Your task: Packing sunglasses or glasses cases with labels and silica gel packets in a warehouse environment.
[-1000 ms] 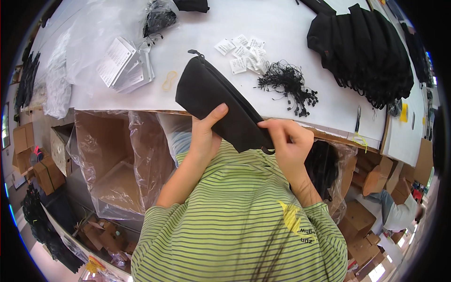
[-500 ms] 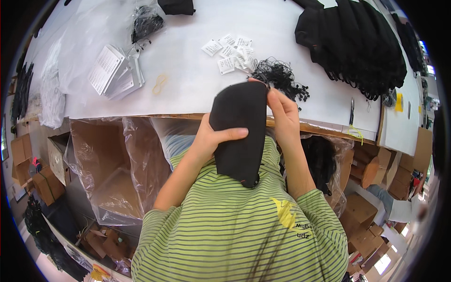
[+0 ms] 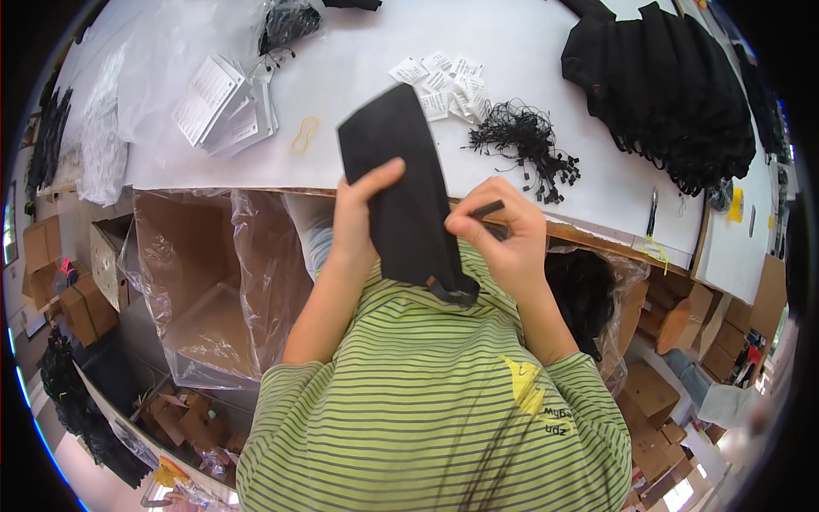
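Note:
A flat black fabric pouch [image 3: 401, 192] with rounded lower corners is held up over the table's front edge, tilted to the left. My left hand [image 3: 354, 213] grips it by its left side, thumb across the front and fingers behind. A small reddish tab [image 3: 431, 282] shows at its lower edge. At the pouch's right edge my right hand [image 3: 508, 235] is closed in a pinch on a short black strap [image 3: 488, 210], whose end pokes out above the fingers. Whether that strap is joined to the pouch is hidden. Beyond lies a tangled heap of black cords [image 3: 529, 145].
White printed tags [image 3: 444, 83] lie beside the cords. On the left are white cards [image 3: 209, 98], a rubber band [image 3: 304, 134] and clear plastic [image 3: 149, 85]. Black pouches [image 3: 657, 94] are stacked at right, near thin metal snips [image 3: 653, 213]. A plastic-lined carton [image 3: 196, 264] stands below the table edge.
The pouch has tilted and shifted to the left and upward. My right hand has moved down from its top corner to its right edge, now with a black strap showing in the fingers.

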